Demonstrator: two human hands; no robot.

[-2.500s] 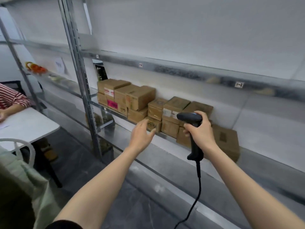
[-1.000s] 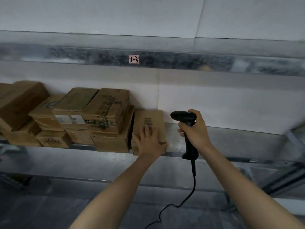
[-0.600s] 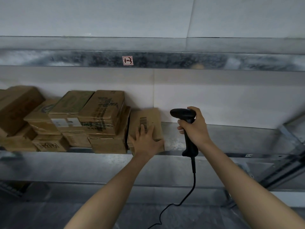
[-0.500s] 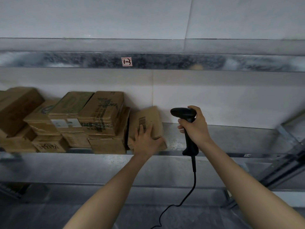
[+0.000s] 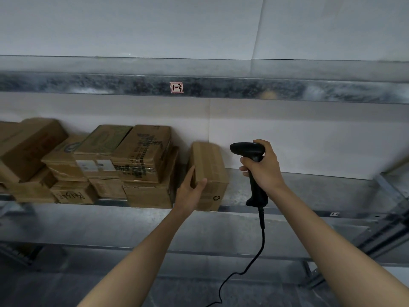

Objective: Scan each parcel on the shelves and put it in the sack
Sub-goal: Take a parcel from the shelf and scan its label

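Quite a bit here is hard to read. The parcel [image 5: 209, 171] is smeared with motion blur, so we can't tell whether its underside rests on the shelf [image 5: 309, 191] or is tipped up off it. The far fingers [image 5: 189, 175] of our left hand [image 5: 190, 192] run along the parcel's left side and most of them are hidden behind it. The row of boxes [image 5: 141, 160] to the left is cut off by the frame edge, and the print on them is too soft to read. The scanner [image 5: 249, 150] has its head turned left toward the parcel, but its front window faces away from us. Its cable [image 5: 262, 240] drops out of the bottom of the frame. The small label [image 5: 176, 87] on the upper shelf [image 5: 243, 87] has marks we can't make out.

The parcel itself is a plain brown cardboard box, long and narrow, lying with one end toward us. It sits at the right end of the row, just beside the stack with a thin dark gap between them. Its near end reaches the shelf's front edge. There's a small recycling mark [image 5: 216, 198] at its near right corner.

Our left hand pinches it, thumb across the near top and fingers down the left side. Our right hand [image 5: 264, 171] is just right of the parcel, fingers wrapped tight round the scanner's handle.
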